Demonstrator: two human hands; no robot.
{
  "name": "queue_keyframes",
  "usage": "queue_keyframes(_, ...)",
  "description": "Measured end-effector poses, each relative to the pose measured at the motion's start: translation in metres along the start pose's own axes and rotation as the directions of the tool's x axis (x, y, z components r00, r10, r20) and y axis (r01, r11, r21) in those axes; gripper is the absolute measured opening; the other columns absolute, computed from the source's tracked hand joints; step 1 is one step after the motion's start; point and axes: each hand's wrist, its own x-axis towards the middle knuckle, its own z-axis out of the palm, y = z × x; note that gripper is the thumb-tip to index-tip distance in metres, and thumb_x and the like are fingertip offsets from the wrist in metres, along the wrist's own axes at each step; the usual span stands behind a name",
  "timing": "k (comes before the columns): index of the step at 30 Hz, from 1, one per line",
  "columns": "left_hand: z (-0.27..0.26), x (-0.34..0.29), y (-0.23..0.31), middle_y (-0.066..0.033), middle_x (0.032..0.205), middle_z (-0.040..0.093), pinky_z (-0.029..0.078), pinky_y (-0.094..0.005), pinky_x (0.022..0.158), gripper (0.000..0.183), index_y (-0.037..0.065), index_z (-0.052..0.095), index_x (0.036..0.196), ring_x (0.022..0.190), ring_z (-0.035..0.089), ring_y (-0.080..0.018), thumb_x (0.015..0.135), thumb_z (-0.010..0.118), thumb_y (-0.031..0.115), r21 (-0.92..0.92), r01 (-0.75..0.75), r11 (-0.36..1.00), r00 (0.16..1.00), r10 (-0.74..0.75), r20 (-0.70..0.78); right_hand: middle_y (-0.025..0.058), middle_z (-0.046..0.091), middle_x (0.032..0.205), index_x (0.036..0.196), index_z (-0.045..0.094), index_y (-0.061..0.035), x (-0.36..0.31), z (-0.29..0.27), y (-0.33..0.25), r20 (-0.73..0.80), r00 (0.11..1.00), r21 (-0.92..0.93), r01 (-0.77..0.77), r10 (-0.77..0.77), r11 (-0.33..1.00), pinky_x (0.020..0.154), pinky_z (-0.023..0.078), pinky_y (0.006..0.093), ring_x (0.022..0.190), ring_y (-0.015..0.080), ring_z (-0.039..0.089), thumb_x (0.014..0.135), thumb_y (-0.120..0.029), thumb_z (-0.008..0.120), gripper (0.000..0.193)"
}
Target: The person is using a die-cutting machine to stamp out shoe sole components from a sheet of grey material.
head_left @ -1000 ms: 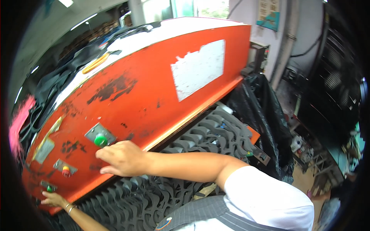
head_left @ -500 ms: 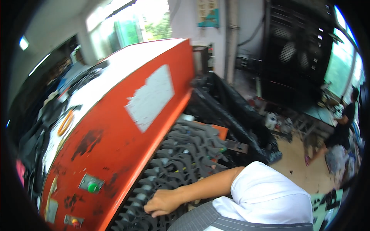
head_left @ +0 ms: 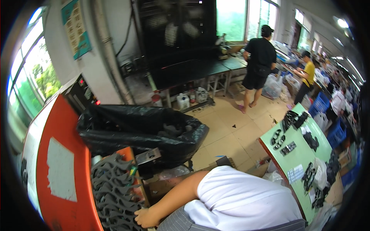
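My right hand (head_left: 146, 218) is at the lower edge of the view, its arm coming across from the right in a white sleeve. The fingers are curled in, close to the right side of a pile of dark grey wavy cut pieces (head_left: 111, 188); they look like foam, and several lie in overlapping rows. Whatever the fingers hold, if anything, is hidden. The pile lies between a red-orange machine panel (head_left: 75, 146) and an orange edge. My left hand is out of view.
A black plastic bag (head_left: 142, 140) with grey pieces inside stands beyond the pile. A metal plate (head_left: 148, 156) lies at its near side. To the right is a light green table (head_left: 289, 161) with black parts. Two people (head_left: 260, 57) stand farther off near a dark workbench (head_left: 189, 73).
The view has swung to the right, bringing the green table and more of the room into sight. My right hand has moved from over the grey pieces to their right edge.
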Motion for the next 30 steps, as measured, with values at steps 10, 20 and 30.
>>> queue_keyframes(10,0.039,0.002,0.057,-0.0095,0.080,0.066,0.047,-0.0287,0.066,0.022,-0.004,0.063,0.094,0.071,0.058,-0.0161,0.085,0.067,0.015,0.344,0.216,0.914,0.909,-0.060,-0.412,0.0029,0.067,0.098,0.093,0.068,-0.0134,-0.019,-0.017,0.001,0.005,0.999,-0.087,0.047,-0.047,0.995,0.078,0.048,0.0503,0.098,0.0256,0.061,0.085,-0.036,0.053,0.028)
queue_keyframes(20,0.123,-0.075,0.008,-0.0187,0.086,0.059,0.045,-0.0471,0.074,0.059,0.002,0.051,0.092,0.085,0.056,-0.0407,0.056,0.087,0.031,0.105,0.746,0.657,0.509,-0.462,-0.727,0.0025,0.064,0.097,0.088,0.071,-0.0144,-0.036,0.012,-0.005,-0.026,0.996,-0.003,0.091,-0.091,0.996,0.085,0.040,0.0380,0.102,0.0211,0.055,0.057,-0.035,0.079,0.039)
queue_keyframes(30,0.133,-0.067,0.027,-0.0149,0.077,0.053,0.043,-0.0453,0.069,0.056,0.005,0.047,0.083,0.077,0.053,-0.0380,0.050,0.087,0.027,-0.088,0.830,0.550,0.384,-0.680,-0.625,0.0104,0.065,0.088,0.088,0.069,-0.0095,-0.051,-0.032,0.018,0.332,0.897,0.129,0.265,-0.293,0.956,0.076,0.048,0.0441,0.092,0.0291,0.062,0.076,-0.029,0.065,0.023)
